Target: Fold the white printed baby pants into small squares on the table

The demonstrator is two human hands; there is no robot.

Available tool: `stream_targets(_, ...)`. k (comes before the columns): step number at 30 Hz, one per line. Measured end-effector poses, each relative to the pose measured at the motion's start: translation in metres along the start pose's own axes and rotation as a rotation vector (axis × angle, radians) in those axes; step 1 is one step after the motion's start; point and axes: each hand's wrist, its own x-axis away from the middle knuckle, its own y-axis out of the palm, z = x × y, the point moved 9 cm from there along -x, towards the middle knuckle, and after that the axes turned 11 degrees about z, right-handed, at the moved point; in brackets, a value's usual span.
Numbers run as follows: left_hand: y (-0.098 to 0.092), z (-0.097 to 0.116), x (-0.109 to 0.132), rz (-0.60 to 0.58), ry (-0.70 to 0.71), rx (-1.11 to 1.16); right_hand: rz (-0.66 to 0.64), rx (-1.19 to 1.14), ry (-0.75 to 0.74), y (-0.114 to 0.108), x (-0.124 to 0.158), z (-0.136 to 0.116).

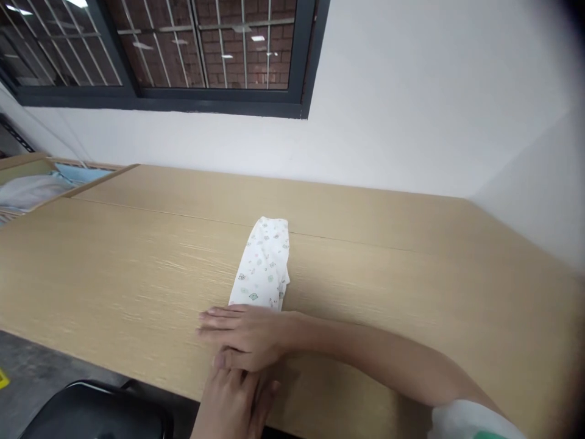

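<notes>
A long, narrow folded piece of white fabric with small green and brown printed motifs lies on the wooden table; it looks like a small garment, but its kind is unclear. Across its near end my right hand rests flat with the fingers stretched to the left, covering that part of the cloth. My left hand is just below, at the table's front edge. Its fingertips are hidden beneath the right hand, while its thumb stands apart. No held object shows in either hand.
The pale wooden table reaches a white wall with a dark-framed, barred window. At the left stands a wooden bin containing white and light-blue fabric. A black chair sits below the front edge.
</notes>
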Motion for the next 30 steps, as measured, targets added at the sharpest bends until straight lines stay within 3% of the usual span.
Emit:
stream_targets(3, -0.003, 0.013, -0.004, 0.044, 0.031, -0.025, -0.01, 0.043, 0.038, 0.002, 0.018, 0.016)
stream_targets(7, -0.012, 0.025, -0.016, 0.132, 0.053, -0.044, 0.048, 0.204, 0.063, -0.018, 0.034, 0.052)
stream_targets(14, -0.013, 0.029, -0.018, 0.123, 0.074, -0.033, -0.014, 0.389, 0.314, -0.054, 0.036, 0.148)
stream_targets(20, -0.009, 0.032, -0.013, 0.101, 0.059, -0.023, 0.073, 0.461, 0.532, -0.099, 0.028, 0.228)
stream_targets(25, -0.005, 0.032, -0.009, 0.057, 0.024, -0.056, 0.091, 0.518, 0.577, -0.117, 0.03, 0.256)
stream_targets(30, -0.011, 0.034, -0.014, 0.081, 0.061, -0.078, 0.122, 0.548, 0.542, -0.119, 0.027, 0.26)
